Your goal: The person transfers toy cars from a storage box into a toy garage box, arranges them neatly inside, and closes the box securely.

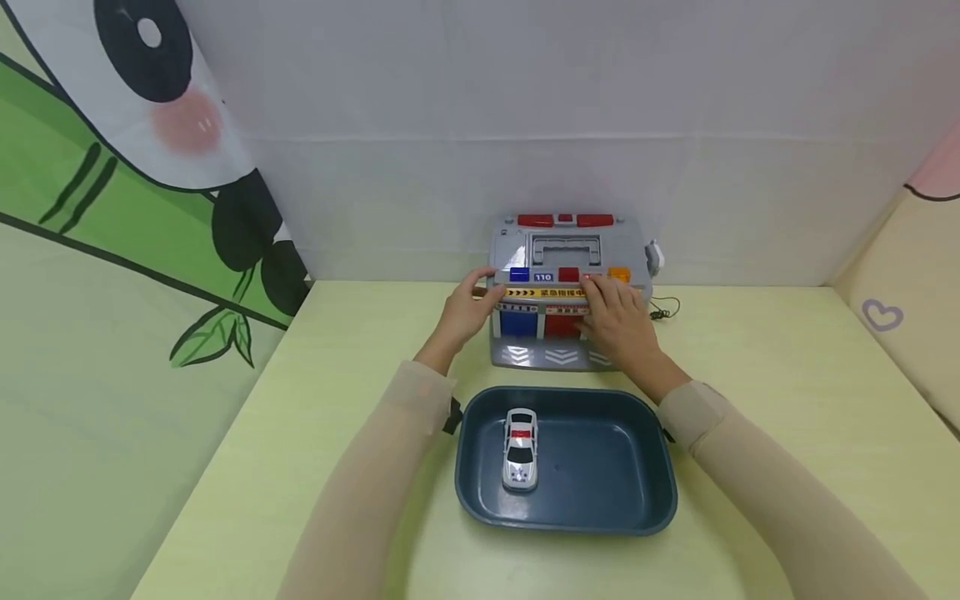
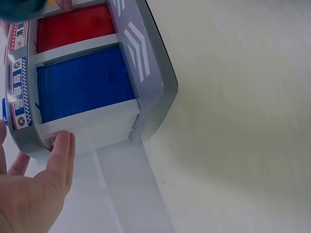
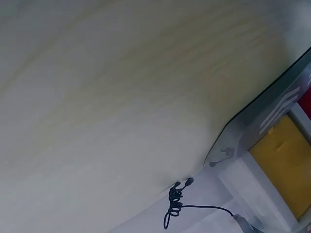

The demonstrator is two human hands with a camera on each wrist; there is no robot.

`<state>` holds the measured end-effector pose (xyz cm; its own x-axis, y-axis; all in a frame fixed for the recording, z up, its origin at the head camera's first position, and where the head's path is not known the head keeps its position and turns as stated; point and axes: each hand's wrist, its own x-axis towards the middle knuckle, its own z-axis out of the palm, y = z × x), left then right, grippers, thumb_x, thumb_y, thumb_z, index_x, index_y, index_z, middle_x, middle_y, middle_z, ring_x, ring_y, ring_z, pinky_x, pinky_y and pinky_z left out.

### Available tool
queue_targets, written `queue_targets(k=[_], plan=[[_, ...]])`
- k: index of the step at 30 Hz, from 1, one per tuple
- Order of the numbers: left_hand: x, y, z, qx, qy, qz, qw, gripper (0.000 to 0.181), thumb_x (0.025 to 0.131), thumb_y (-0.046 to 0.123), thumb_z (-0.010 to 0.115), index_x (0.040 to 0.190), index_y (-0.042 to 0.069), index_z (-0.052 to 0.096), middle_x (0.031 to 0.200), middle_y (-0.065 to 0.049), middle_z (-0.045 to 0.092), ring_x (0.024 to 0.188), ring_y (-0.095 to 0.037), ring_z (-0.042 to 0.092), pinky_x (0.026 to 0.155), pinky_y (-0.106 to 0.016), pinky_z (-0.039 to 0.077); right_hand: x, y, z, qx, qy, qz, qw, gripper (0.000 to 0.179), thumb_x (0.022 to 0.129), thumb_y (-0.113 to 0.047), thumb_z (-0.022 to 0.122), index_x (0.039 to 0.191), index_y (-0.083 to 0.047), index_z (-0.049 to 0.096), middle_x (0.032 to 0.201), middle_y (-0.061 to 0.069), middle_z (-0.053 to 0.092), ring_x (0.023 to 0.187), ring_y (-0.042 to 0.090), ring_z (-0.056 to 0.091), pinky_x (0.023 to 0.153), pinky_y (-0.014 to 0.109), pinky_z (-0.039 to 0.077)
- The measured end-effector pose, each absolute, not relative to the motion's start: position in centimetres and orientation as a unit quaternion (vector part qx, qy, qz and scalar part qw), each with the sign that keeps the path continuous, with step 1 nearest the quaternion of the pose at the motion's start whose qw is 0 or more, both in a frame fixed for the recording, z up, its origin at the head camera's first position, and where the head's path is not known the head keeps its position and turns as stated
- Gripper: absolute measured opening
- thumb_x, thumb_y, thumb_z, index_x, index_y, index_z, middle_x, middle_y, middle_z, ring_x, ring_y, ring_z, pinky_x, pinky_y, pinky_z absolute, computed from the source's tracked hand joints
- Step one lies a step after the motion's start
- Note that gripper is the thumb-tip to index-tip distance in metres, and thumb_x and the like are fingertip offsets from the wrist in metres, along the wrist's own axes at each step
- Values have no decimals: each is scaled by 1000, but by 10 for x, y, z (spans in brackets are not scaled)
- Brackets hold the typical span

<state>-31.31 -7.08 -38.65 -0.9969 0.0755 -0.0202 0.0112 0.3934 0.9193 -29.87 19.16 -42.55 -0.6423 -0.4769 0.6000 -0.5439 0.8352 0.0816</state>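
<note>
Head view, toy station: a grey toy station [image 1: 551, 292] with red and blue lights and a top handle sits on the tabletop [image 1: 322, 367], near the white back wall [image 1: 405, 167]; whether it touches the wall is unclear.
Left hand: at the station's front left corner, the left hand [image 1: 467, 312] touches the white side with fingers extended and thumb spread apart.
Right hand: the right hand [image 1: 622, 321] lies over the station's front edge, fingers close together; whether they pinch it cannot be told.
Doors: a blue door [image 2: 85, 85] and a red door [image 2: 75, 29] face forward, with a yellow door [image 3: 284, 165] on the right.
Front lip: the chevron-marked ramp ends just short of the tray, leaving a narrow strip of tabletop between.
Side room: wide tabletop stretches beyond both sleeves to the printed sheet [image 1: 142, 275] at left and the heart-marked panel [image 1: 882, 315] at right.
Tray: directly in front, a dark blue tray [image 1: 600, 467] fills the space between the sleeves.
Car: a white toy car [image 1: 521, 450] lies in the tray's left half.
Cord: a coiled black cord [image 3: 175, 199] lies beside the station's right side.
</note>
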Motion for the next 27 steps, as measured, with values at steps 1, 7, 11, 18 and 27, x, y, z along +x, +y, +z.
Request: queue_targets(k=[1,7,11,18,27], plan=[[-313,-70,-386,24,836,548,30,48,98,42,57,140,22,48,117,-13,58,104,-32,60,85,-43,49,-297,193,-425,284,-905,61,312,80,78,-24,85,140,2,41,133,20,41,117,37,39,93,47,35],[-313,-64,-381,22,851,524,26,52,96,53,53,136,21,48,121,-13,59,107,-27,57,86,-46,48,-291,203,-420,289,-890,119,331,79,75,-20,87,137,3,45,129,23,42,115,40,39,92,51,35],[-314,-64,-377,18,859,511,20,51,96,54,52,133,19,48,123,-15,59,107,-28,57,85,-48,48,-291,209,-418,290,-883,129,345,80,72,-19,89,136,4,46,128,23,42,114,40,40,89,53,35],[-318,-62,-372,5,870,492,21,48,97,54,50,129,17,48,118,-15,60,99,-29,58,83,-47,48,-292,217,-419,287,-884,135,345,86,69,-18,91,138,4,45,132,24,40,117,41,40,90,54,35],[-321,-56,-365,-16,878,478,26,43,97,52,51,121,17,49,129,-17,56,116,-34,52,92,-52,43,-295,224,-417,236,-895,198,321,93,64,-20,94,138,5,43,132,25,42,116,44,40,91,58,34]])
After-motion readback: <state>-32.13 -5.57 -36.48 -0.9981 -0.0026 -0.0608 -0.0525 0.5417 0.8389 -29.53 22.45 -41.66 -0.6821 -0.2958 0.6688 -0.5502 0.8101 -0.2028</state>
